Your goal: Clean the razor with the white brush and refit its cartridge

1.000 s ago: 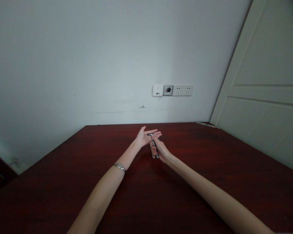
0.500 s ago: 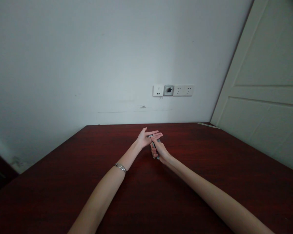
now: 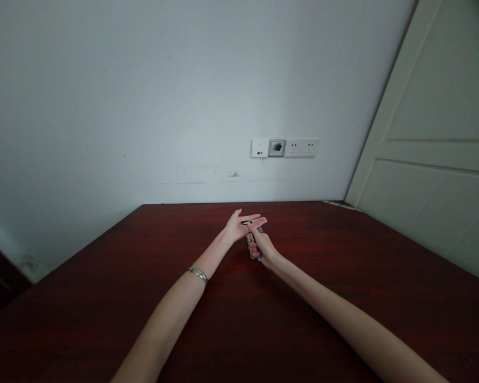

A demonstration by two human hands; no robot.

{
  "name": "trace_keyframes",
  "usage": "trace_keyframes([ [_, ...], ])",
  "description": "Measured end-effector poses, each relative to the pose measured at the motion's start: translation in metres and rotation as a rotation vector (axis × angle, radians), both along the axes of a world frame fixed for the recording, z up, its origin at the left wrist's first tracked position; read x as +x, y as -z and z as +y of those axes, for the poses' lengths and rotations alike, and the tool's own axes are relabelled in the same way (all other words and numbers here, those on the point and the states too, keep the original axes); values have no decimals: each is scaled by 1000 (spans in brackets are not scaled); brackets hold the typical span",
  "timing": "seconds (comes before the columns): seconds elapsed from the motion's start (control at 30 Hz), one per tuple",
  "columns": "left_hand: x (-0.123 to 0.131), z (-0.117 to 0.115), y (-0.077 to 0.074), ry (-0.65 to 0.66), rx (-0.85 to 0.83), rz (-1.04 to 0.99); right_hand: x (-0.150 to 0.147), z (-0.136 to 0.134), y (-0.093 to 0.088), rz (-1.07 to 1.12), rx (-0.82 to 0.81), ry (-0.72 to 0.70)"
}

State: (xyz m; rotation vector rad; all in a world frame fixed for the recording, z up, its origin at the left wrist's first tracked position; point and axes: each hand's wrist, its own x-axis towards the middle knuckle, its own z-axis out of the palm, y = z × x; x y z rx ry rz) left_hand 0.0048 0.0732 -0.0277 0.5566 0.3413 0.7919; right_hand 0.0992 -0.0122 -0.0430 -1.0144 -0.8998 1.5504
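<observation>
Against the wall (image 3: 207, 96), a reddish table (image 3: 231, 330)

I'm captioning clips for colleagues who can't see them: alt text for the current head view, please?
A person's right hand grips a slim dark-and-silver object, too small to identify, at the open left hand, over a dark red table. Beyond stands a pale wall with sockets.

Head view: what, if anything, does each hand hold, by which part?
Right hand: a small tool, fingers round what looks like its handle. Left hand: open, a dark piece across it; whether joined to the tool, unclear.
</observation>
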Motion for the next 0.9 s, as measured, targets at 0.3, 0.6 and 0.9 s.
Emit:
trace_keyframes([
  [0.3,-3,5,2,-89,-3,92,7,5,-3,38,95,-5],
  [0.6,-29,21,22,-555,237,699,21,12,-13,100,117,8],
  [0.9,-40,34,40,-666,295,810,25,17,-9,121,120,9],
])
